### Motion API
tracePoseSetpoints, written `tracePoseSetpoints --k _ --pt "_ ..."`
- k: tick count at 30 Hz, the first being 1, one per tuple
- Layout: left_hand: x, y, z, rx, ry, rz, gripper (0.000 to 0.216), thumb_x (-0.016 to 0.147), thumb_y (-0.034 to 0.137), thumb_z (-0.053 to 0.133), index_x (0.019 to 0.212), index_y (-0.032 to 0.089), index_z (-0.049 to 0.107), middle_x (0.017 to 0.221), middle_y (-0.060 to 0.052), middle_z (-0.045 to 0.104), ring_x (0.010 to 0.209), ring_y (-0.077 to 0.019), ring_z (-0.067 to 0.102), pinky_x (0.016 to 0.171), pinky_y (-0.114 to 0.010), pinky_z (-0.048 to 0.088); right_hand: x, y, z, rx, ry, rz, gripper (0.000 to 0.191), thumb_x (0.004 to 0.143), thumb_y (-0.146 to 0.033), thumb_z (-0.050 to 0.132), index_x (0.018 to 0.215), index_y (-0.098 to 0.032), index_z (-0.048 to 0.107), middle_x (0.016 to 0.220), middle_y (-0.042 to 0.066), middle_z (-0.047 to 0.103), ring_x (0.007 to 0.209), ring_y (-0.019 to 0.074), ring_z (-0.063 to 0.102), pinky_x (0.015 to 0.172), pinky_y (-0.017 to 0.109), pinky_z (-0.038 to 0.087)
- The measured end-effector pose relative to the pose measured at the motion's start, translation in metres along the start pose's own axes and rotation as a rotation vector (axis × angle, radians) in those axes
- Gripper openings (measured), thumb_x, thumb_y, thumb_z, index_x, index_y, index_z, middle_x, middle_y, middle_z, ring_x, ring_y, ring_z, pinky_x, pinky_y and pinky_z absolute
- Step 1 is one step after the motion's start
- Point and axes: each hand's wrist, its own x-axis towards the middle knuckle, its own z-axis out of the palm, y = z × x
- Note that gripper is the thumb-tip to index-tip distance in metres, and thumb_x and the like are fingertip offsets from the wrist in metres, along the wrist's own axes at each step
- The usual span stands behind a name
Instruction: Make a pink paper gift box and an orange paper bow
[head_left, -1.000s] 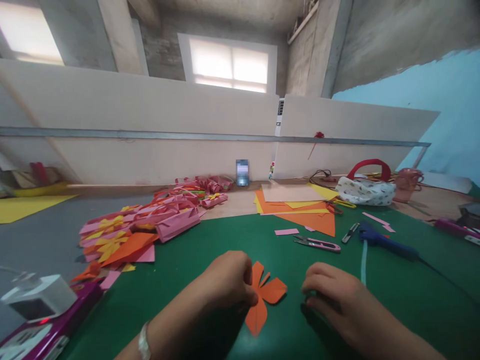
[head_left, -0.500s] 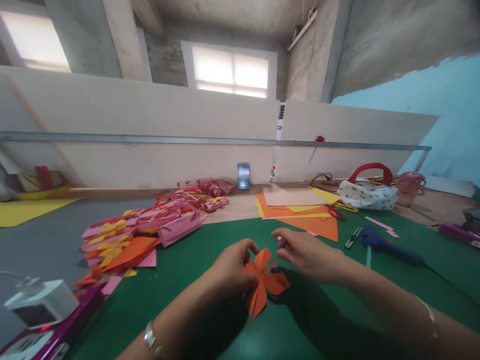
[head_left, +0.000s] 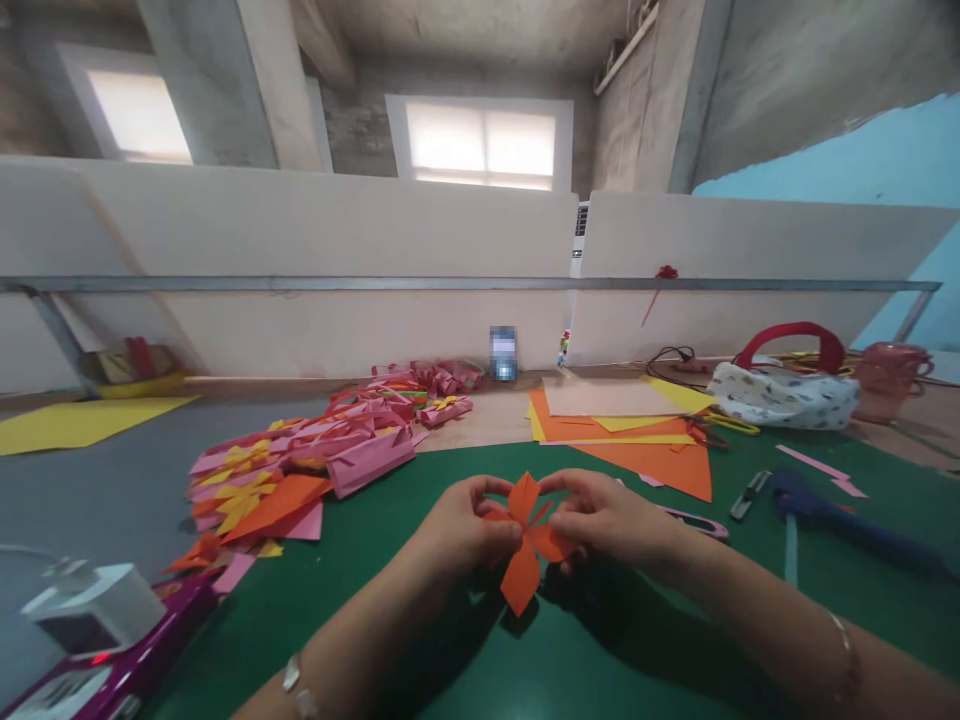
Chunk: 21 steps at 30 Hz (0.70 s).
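An orange paper bow shape (head_left: 525, 545) with cut, petal-like flaps is held just above the green mat (head_left: 465, 650). My left hand (head_left: 459, 525) pinches its middle from the left, fingers curled. From the right, my right hand (head_left: 611, 520) pinches the same piece, thumb and fingers closed on its centre. Both wrists wear thin bracelets.
A heap of pink, orange and yellow paper pieces (head_left: 300, 465) lies at the left. Orange and yellow sheets (head_left: 622, 430) are stacked behind. Pink snips (head_left: 694, 520), a blue glue gun (head_left: 832, 515) and a patterned bag (head_left: 784, 390) sit at the right. A white device (head_left: 90, 605) rests at the lower left.
My right hand rose from the mat at the right, came left and took hold of the orange paper together with my left hand. The paper was lifted slightly and the view shifted.
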Motion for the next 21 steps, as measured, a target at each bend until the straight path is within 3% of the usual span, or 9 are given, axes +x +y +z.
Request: tracePoseSetpoints --k 5,11,14,17,19,21 --pt "-0.001 -0.002 -0.006 -0.086 0.017 -0.001 0.043 0.057 0.011 0.066 0.098 0.009 0.052 0.050 0.005 0.053 0.041 -0.0056 0.038 0.044 -0.019 0.026 -0.001 0.002 -0.007 -0.117 -0.002 -0.098 0.033 0.079 -0.007 0.047 0.111 -0.017 0.050 0.068 -0.003 0.060 0.064 0.0153 0.065 0.064 0.030 0.049" --pt "-0.001 -0.002 -0.012 -0.132 0.030 0.005 0.041 0.059 0.014 0.068 0.098 0.010 0.055 0.057 0.003 0.057 0.047 -0.0064 0.044 0.048 -0.019 0.029 -0.004 0.004 -0.007 -0.119 -0.128 -0.242 0.062 0.068 0.004 0.047 0.126 -0.020 0.044 0.085 0.001 0.065 0.076 0.0144 0.063 0.071 0.028 0.049" --pt "-0.002 -0.001 -0.013 -0.150 0.046 -0.004 0.040 0.059 0.015 0.070 0.097 0.011 0.056 0.058 0.002 0.058 0.049 -0.0078 0.048 0.049 -0.020 0.032 -0.007 0.002 -0.005 -0.235 -0.079 -0.361 0.070 0.070 0.005 0.043 0.133 -0.025 0.041 0.096 0.002 0.064 0.084 0.0144 0.062 0.076 0.029 0.049" --pt "-0.003 0.000 -0.012 -0.153 0.050 -0.003 0.040 0.057 0.015 0.070 0.094 0.011 0.058 0.060 0.000 0.060 0.052 -0.0095 0.052 0.050 -0.021 0.033 -0.008 -0.001 -0.003 -0.423 0.060 -0.473 0.059 0.075 -0.001 0.052 0.126 -0.029 0.053 0.102 0.003 0.062 0.088 0.0158 0.059 0.074 0.029 0.049" --pt "-0.003 0.001 -0.011 -0.150 0.045 0.004 0.040 0.056 0.013 0.070 0.094 0.010 0.058 0.057 0.002 0.058 0.048 -0.0079 0.048 0.048 -0.020 0.031 -0.007 -0.001 -0.001 -0.508 0.130 -0.520 0.036 0.077 -0.008 0.058 0.106 -0.028 0.068 0.102 0.004 0.060 0.088 0.0172 0.058 0.074 0.030 0.049" --pt "-0.004 0.002 -0.009 -0.144 0.041 0.006 0.041 0.056 0.011 0.069 0.094 0.009 0.057 0.055 0.002 0.058 0.046 -0.0071 0.046 0.047 -0.020 0.030 -0.006 0.001 0.000 -0.552 0.182 -0.550 0.017 0.079 -0.013 0.062 0.082 -0.024 0.073 0.100 0.005 0.059 0.089 0.0181 0.058 0.077 0.032 0.048"
